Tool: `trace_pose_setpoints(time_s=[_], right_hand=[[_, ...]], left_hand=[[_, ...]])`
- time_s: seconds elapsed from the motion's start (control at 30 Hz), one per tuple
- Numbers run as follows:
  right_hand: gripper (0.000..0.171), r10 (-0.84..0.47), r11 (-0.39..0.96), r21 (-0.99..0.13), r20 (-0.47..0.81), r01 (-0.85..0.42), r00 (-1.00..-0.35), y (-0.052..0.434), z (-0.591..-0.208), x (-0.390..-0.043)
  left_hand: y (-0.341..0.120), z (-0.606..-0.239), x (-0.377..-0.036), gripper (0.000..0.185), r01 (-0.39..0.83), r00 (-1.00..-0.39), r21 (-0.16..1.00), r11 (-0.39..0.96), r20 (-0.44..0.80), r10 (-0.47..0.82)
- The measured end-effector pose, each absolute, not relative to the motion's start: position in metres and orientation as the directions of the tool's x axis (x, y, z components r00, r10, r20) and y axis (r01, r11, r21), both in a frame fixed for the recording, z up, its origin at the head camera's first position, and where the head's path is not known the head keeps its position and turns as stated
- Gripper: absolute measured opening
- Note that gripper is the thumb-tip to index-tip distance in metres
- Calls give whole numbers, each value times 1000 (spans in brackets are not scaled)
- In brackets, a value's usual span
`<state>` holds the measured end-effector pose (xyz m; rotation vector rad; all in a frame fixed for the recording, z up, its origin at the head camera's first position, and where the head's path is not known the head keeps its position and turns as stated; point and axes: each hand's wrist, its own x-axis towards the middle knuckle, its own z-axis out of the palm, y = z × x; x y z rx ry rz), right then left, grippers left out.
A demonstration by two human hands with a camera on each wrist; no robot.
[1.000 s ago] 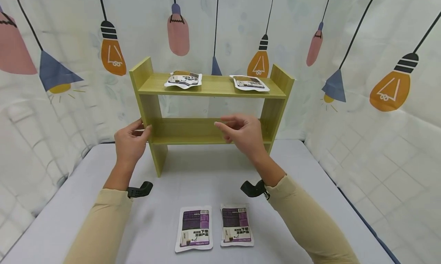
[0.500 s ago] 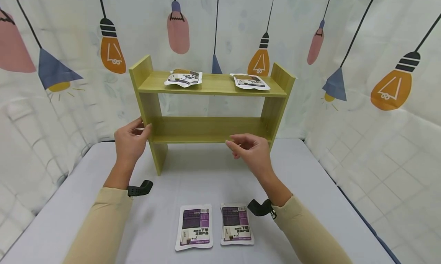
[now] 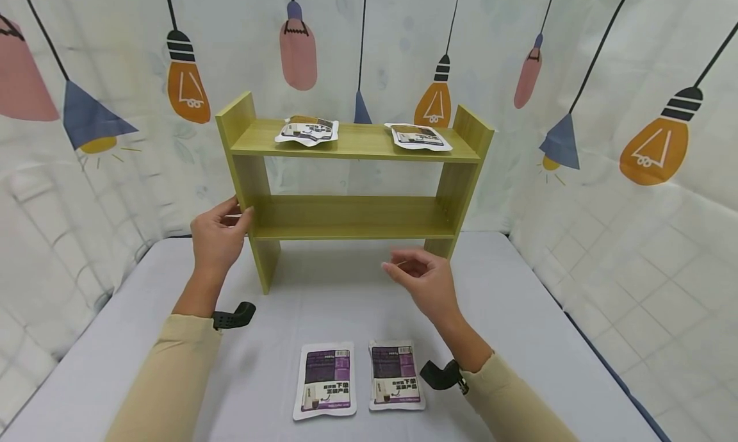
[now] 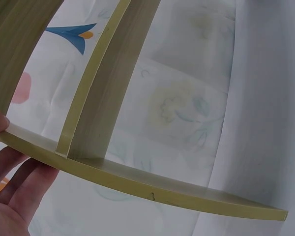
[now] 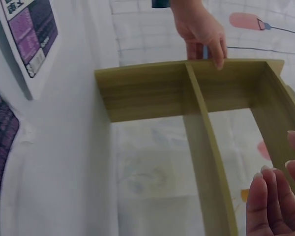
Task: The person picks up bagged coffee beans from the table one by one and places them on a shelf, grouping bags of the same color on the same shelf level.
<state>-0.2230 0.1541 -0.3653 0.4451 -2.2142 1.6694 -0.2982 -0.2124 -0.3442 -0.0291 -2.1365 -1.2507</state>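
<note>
Shelf (image 3: 352,173) gripped by left hand (image 3: 218,237) — right hand (image 3: 423,278) has withdrawn lower.

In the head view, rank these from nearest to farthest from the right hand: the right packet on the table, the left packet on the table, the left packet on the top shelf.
From the right hand:
1. Right table packet, just below it.
2. Left table packet, lower left.
3. Left top-shelf packet, upper left, on the shelf unit.

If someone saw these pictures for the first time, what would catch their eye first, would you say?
Most likely the yellow-green wooden shelf at the back of the grey table, with the left hand holding its left upright. Next come two purple packets lying side by side at the near edge, the empty right hand hovering above the table beyond them.
</note>
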Motion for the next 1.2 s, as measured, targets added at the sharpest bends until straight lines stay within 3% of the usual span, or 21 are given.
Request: trace_pose_setpoints(time_s=[0.53, 1.2], right_hand=[[29, -40, 232, -929, 287, -288, -957, 168, -408, -204], [40, 1, 349, -934, 75, -70, -997, 179, -440, -181]], left_hand=[[-213, -346, -299, 43, 336, -775, 760, 557, 559, -295], [-214, -346, -301, 43, 353, -768, 750, 559, 574, -285]])
